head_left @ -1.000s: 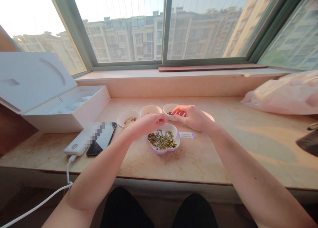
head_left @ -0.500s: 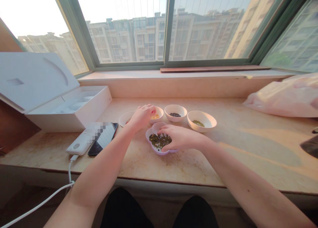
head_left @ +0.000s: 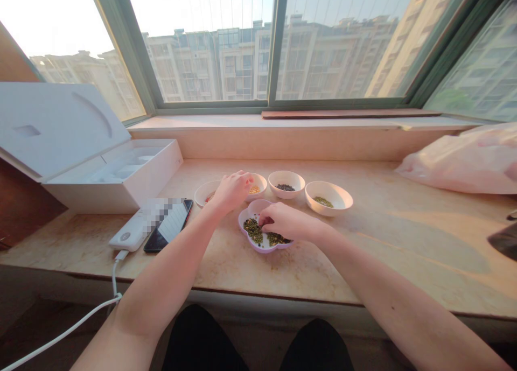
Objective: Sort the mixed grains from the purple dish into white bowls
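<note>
My right hand (head_left: 285,220) reaches into a purple-rimmed, petal-shaped bowl (head_left: 247,244). Its fingertips are drawn together, down among mixed green, dark and yellowish beans (head_left: 252,231); whatever they pinch is hidden. Just above a white bowl of yellow grains (head_left: 254,190) hovers my left hand (head_left: 234,189), fingers curled in, with their contents not visible. Partly covered by that hand, another white bowl (head_left: 201,195) stands to its left with something reddish inside. To the right are a white bowl of black beans (head_left: 286,188) and a white bowl of green beans (head_left: 323,201).
A phone (head_left: 167,228) and a white power strip (head_left: 130,228) with a cable lie left of the bowls. Behind them stands an open white box (head_left: 151,172). A plastic bag (head_left: 464,158) rests at the right. The stone ledge's front edge (head_left: 283,295) runs above my knees.
My right hand's fingers have drawn together and pushed into the beans, parting them and baring more of the bowl's bottom. My left hand stays over the yellow grains.
</note>
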Demonstrator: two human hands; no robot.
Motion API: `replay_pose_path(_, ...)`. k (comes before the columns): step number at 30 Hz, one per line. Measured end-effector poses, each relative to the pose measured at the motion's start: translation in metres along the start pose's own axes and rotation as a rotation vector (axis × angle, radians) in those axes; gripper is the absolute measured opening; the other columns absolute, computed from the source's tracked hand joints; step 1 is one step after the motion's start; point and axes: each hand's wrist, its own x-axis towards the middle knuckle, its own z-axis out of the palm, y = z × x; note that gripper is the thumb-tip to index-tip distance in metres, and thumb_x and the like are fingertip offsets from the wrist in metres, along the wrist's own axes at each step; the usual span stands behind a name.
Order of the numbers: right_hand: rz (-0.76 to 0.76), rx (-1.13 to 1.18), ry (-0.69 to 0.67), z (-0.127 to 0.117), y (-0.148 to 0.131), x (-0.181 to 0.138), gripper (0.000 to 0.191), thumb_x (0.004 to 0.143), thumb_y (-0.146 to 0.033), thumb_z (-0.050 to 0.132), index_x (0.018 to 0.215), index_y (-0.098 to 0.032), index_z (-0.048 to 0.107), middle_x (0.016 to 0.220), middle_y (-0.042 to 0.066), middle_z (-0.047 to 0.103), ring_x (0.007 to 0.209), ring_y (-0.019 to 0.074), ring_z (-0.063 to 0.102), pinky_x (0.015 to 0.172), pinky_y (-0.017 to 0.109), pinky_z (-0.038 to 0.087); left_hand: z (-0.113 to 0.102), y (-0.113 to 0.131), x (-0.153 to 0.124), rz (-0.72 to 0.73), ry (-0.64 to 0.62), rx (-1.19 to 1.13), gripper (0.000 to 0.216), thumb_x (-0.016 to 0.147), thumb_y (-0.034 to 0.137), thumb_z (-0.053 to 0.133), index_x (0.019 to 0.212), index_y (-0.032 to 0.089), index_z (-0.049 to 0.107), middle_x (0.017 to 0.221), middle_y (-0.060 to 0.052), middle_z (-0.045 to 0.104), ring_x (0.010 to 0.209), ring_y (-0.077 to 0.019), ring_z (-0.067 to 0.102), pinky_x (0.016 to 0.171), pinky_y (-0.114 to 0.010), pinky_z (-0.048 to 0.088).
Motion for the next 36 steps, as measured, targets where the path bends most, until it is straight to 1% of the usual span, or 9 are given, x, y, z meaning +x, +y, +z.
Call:
replay_pose_path(4, -0.015, -0.024, 0.003, 0.001, 0.006, 0.001, 0.010, 0.083, -0.020, 0.069, 0.083, -0.022, 0.079, 0.084, 0.005, 0.077, 0.077, 0.0224, 0.067, 0.073, 0.036, 0.052, 0.001, 0.001, 0.000, 0.016, -0.006, -0.017, 0.032, 0.102, 0.019, 0.046, 0.115, 0.020, 0.075, 0.122, -0.010, 0.075, 0.115, -0.0265, 0.068, 0.102, -0.039, 0.049)
replay_pose_path(8, 0.016, -0.041, -0.022, -0.005, 0.002, -0.002, 0.020, 0.080, -0.010, 0.067, 0.090, -0.022, 0.080, 0.097, 0.005, 0.081, 0.087, 0.0221, 0.071, 0.077, 0.033, 0.052, 0.001, 0.001, 0.000, 0.018, -0.004, -0.033, 0.032, 0.101, 0.018, 0.047, 0.116, 0.021, 0.075, 0.121, -0.010, 0.075, 0.114, -0.0267, 0.069, 0.102, -0.040, 0.049)
replay_pose_path(11, 0.010, 0.026, 0.003, -0.006, 0.001, -0.004, 0.024, 0.079, -0.008, 0.067, 0.093, -0.023, 0.079, 0.096, 0.002, 0.081, 0.087, 0.0212, 0.072, 0.076, 0.030, 0.053, 0.001, 0.001, 0.001, 0.025, -0.006, -0.035, 0.032, 0.101, 0.019, 0.047, 0.116, 0.021, 0.075, 0.120, -0.010, 0.075, 0.113, -0.0268, 0.069, 0.103, -0.041, 0.049)
replay_pose_path(16, -0.033, 0.116, 0.000, -0.006, 0.006, -0.003, 0.027, 0.080, -0.008, 0.065, 0.095, -0.022, 0.081, 0.095, 0.004, 0.082, 0.084, 0.0219, 0.074, 0.079, 0.031, 0.057, 0.003, -0.001, 0.002, 0.036, 0.000, -0.046, 0.031, 0.102, 0.022, 0.048, 0.116, 0.021, 0.075, 0.120, -0.010, 0.075, 0.113, -0.0271, 0.069, 0.104, -0.042, 0.049)
replay_pose_path(22, -0.058, 0.054, 0.033, -0.012, 0.008, -0.003, 0.024, 0.086, -0.013, 0.064, 0.094, -0.023, 0.083, 0.098, 0.004, 0.084, 0.093, 0.0243, 0.077, 0.088, 0.035, 0.057, 0.005, -0.004, 0.003, 0.043, 0.005, -0.046, 0.030, 0.103, 0.024, 0.048, 0.115, 0.021, 0.075, 0.118, -0.009, 0.075, 0.111, -0.0261, 0.070, 0.104, -0.041, 0.050)
replay_pose_path(26, -0.063, 0.052, 0.056, -0.013, 0.004, -0.006, 0.022, 0.087, -0.012, 0.064, 0.093, -0.023, 0.082, 0.095, 0.004, 0.083, 0.088, 0.0241, 0.075, 0.084, 0.036, 0.056, 0.005, -0.005, 0.003, 0.068, 0.016, -0.052, 0.030, 0.102, 0.022, 0.048, 0.114, 0.021, 0.075, 0.118, -0.010, 0.075, 0.111, -0.0266, 0.070, 0.102, -0.042, 0.051)
replay_pose_path(29, -0.048, 0.079, 0.073, -0.018, 0.002, -0.008, 0.015, 0.089, -0.018, 0.066, 0.095, -0.022, 0.079, 0.090, 0.004, 0.081, 0.082, 0.0217, 0.073, 0.079, 0.034, 0.054, 0.003, -0.004, 0.002, 0.063, 0.011, -0.059, 0.030, 0.101, 0.021, 0.049, 0.114, 0.021, 0.076, 0.117, -0.010, 0.074, 0.111, -0.0260, 0.069, 0.103, -0.040, 0.051)
replay_pose_path(32, 0.014, 0.092, 0.176, -0.030, 0.004, -0.012, 0.015, 0.092, -0.030, 0.066, 0.098, -0.022, 0.078, 0.089, 0.003, 0.080, 0.081, 0.0204, 0.072, 0.075, 0.032, 0.053, 0.001, -0.001, 0.001, 0.036, 0.016, -0.074, 0.030, 0.101, 0.020, 0.050, 0.114, 0.020, 0.076, 0.115, -0.010, 0.074, 0.108, -0.0247, 0.070, 0.103, -0.039, 0.051)
replay_pose_path(36, 0.130, -0.032, 0.412, -0.057, 0.020, -0.022, 0.022, 0.096, -0.034, 0.059, 0.099, -0.023, 0.078, 0.097, 0.005, 0.081, 0.085, 0.0219, 0.072, 0.075, 0.033, 0.052, -0.001, 0.002, 0.000, 0.028, 0.028, -0.087, 0.029, 0.102, 0.023, 0.051, 0.114, 0.020, 0.076, 0.113, -0.010, 0.073, 0.106, -0.0242, 0.070, 0.103, -0.039, 0.052)
